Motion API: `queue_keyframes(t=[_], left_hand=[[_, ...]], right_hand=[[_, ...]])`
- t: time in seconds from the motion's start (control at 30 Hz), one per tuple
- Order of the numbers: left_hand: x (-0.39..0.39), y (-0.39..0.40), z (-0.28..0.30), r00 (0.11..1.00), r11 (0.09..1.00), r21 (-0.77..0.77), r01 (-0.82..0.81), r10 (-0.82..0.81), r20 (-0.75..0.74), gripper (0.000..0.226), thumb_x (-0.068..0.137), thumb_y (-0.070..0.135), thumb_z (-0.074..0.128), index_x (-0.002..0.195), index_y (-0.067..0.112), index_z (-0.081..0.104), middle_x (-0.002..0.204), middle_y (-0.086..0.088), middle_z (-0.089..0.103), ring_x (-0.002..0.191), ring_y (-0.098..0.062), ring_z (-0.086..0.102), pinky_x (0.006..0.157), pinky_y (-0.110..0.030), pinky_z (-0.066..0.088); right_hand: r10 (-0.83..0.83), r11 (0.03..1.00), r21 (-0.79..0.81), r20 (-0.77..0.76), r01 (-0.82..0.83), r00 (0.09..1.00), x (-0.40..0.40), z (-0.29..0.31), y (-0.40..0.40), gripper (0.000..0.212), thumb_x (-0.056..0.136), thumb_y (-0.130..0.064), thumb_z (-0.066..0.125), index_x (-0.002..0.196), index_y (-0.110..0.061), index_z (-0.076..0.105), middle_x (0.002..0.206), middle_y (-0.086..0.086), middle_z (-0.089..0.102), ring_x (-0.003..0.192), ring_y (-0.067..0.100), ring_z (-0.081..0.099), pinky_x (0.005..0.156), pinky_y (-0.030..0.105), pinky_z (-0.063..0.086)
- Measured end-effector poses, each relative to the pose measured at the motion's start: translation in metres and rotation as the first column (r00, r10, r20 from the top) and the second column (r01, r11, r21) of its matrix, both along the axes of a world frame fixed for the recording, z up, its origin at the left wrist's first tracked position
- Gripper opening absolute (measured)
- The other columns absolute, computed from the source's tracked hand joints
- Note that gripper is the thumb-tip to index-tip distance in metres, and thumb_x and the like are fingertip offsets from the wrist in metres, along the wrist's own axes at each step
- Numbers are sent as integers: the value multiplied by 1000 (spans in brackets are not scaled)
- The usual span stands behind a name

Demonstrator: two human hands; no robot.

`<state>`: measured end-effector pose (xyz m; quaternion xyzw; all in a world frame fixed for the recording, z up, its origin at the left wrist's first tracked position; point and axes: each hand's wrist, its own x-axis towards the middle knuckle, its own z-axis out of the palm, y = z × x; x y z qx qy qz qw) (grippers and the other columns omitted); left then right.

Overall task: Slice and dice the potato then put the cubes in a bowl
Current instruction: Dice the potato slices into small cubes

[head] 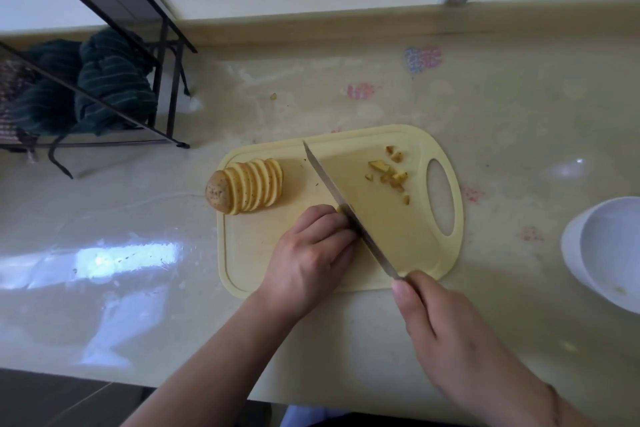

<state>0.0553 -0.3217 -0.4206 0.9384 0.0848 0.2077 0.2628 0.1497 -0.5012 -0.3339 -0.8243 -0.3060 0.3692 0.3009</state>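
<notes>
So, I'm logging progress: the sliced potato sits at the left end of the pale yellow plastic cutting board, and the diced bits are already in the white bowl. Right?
Not quite. The head view shows the small diced bits lying on the pale yellow plastic cutting board, near its handle hole, not in the white bowl. The sliced potato is at the board's left end, as you said.

Both forearms are bare; no sleeves, rings or watch show.

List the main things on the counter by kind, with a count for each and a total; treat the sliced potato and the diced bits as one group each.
Cutting board: 1
Knife: 1
Sliced potato: 1
Pile of diced bits: 1
White bowl: 1
Green striped cloth: 1
Black wire rack: 1
Total: 7
</notes>
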Motion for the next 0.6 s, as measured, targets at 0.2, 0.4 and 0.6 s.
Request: queue_keyframes(t=[0.2, 0.4, 0.6], left_hand=[[-4, 1, 3, 1000, 1000, 18, 5, -5, -5, 4, 90, 3, 77, 92, -1, 77, 97, -12, 71, 92, -33, 65, 82, -38, 56], [-5, 1, 3, 999, 999, 19, -40, 40, 1, 4, 86, 0, 78, 88, -2, 75, 94, -13, 69, 89, -33, 63, 81, -38, 55], [-6, 3, 1, 1000, 1000, -3, -27, 27, -15, 3, 87, 0, 76, 89, -2, 76, 97, -12, 71, 92, -34, 65, 82, -38, 55]], right_hand=[[-76, 996, 30, -71, 79, 995, 7, -1, 4, 56, 84, -69, 22, 69, -19, 43, 52, -2, 43, 44, 9, 36, 48, 35, 32], [-72, 996, 38, -106, 76, 992, -1, 7, -4, 50, 78, -72, 22, 74, -26, 43, 52, 4, 43, 41, 10, 37, 47, 30, 30], [-43, 999, 8, -36, 44, 998, -8, 5, -12, 64, 70, -87, 10, 80, -35, 45, 70, 3, 58, 50, 11, 49, 51, 27, 37]])
